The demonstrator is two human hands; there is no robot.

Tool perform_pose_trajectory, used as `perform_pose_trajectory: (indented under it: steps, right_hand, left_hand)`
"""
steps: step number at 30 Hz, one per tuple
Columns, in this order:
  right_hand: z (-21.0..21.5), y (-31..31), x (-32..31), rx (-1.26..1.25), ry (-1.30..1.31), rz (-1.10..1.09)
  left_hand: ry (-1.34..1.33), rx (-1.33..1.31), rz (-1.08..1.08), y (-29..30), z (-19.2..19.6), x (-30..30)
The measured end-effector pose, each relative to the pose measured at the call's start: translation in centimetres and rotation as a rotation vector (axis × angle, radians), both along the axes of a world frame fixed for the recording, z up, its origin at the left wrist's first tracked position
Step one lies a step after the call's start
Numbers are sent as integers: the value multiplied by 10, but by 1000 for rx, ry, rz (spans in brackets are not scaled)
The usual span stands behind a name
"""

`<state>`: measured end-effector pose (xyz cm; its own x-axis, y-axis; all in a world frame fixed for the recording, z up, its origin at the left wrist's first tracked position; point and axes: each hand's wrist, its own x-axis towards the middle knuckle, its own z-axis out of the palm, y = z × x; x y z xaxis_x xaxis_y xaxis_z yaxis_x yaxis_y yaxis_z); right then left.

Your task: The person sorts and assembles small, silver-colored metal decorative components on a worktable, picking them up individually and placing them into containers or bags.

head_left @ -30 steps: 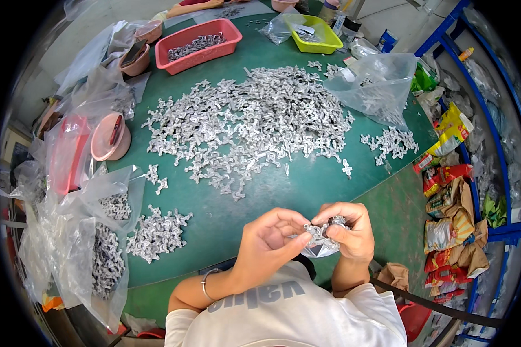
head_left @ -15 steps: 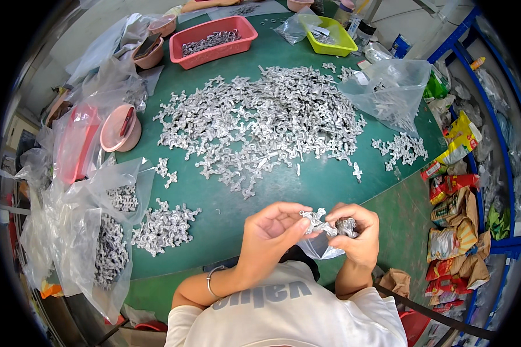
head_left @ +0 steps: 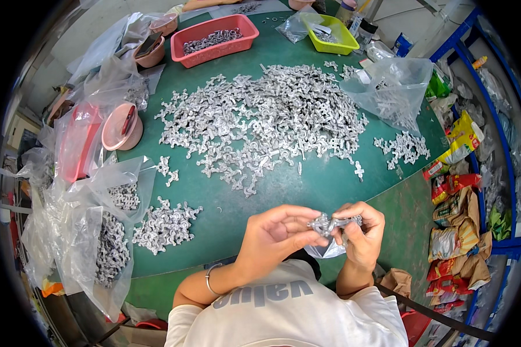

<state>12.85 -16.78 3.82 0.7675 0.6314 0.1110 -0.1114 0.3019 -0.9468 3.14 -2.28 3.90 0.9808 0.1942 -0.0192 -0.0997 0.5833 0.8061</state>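
Green table (head_left: 231, 214): broad, smooth top; soft sheen toward the middle.
Floor (head_left: 408, 217): green, marked in places, seen from where I stand past the table's right edge.
Blue shelving (head_left: 512, 245): right side, loaded.
Pale grey surface (head_left: 69, 52): far left; wall or floor, cannot tell.
Light: bright, even.

Green table (head_left: 226, 202): broad heap of silvery parts (head_left: 260, 118), probably metal; red tray (head_left: 217, 51), yellow-green tray (head_left: 334, 47) behind.

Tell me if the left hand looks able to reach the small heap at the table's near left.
Probably yes: nothing tall stands on the green table between the left hand and the small heap. That hand's fingers are pinching metal pieces, though, so those likely need releasing first.
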Motion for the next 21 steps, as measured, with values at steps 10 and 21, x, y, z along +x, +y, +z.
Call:
perform_pose_trajectory:
  steps: [10,21]
  right_hand:
    - [-6,6,-3,-10,21,41]
    - [-7,8,-2,17,-31,23]
  left_hand:
    - [128,-73,20,3,-3,5]
    - [76,-54,19,2,-5,6]
